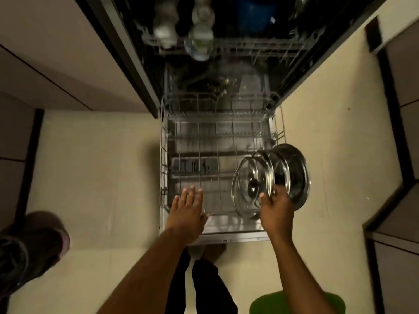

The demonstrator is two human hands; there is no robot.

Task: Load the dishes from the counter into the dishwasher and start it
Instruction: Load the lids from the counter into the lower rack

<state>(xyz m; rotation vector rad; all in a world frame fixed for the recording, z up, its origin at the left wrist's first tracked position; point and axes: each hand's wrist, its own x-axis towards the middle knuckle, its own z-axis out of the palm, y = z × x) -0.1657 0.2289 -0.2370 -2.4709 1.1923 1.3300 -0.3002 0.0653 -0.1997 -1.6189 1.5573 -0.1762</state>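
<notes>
The left hand (187, 211) hovered flat, fingers straight and holding nothing, over the front edge of the rack (163, 155); whether it touched the wires could not be told. To its right, the right hand (276, 211) pinched the near rim of a glass lid (247, 177), thumb on the face toward the left hand, fingers curled behind. The lid stood on edge just beyond that hand, slightly tilted, its knob facing left and its plane running away from the person. A second lid (294, 168) stood close behind it, right of the fingers and overhanging the rack's right side; whether the two touched was unclear. The right hand was plainly the nearer one, and the coming move probably turned on lowering the lid straight down between the tines. Beyond the left hand sat the basket (195, 165), and farthest off the upper rack (249, 47) with glasses (200, 39).
</notes>
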